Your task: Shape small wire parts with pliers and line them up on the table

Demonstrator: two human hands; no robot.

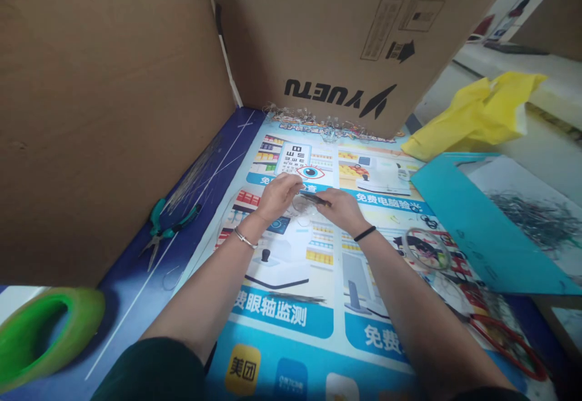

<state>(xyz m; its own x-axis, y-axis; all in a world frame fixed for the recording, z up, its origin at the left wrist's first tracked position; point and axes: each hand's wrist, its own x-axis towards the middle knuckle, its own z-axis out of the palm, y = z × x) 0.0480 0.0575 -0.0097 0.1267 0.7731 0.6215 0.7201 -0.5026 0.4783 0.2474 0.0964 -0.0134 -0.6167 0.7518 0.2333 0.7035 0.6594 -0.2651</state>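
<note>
My right hand (pixel 343 208) is closed around a small dark tool (pixel 312 197), which looks like pliers; its tip points left toward my other hand. Pinched fingers on my left hand (pixel 278 197) meet that tip, but what they hold is too small to make out. A thin, pale loop of line or wire (pixel 301 208) hangs just below the tool. Both hands are above a printed poster sheet (pixel 291 255) on the tabletop. On the sheet, below my hands, lies a bundle of thin dark wires (pixel 295 297).
Cardboard panels (pixel 318 37) stand behind and left. Teal-handled pliers (pixel 160 228) and long thin wires (pixel 195 171) lie left, near green tape (pixel 54 334). On the right are a blue box lid (pixel 459 225) with tangled wire pieces (pixel 536 219), yellow plastic (pixel 477 113), and a clear coil (pixel 427 249).
</note>
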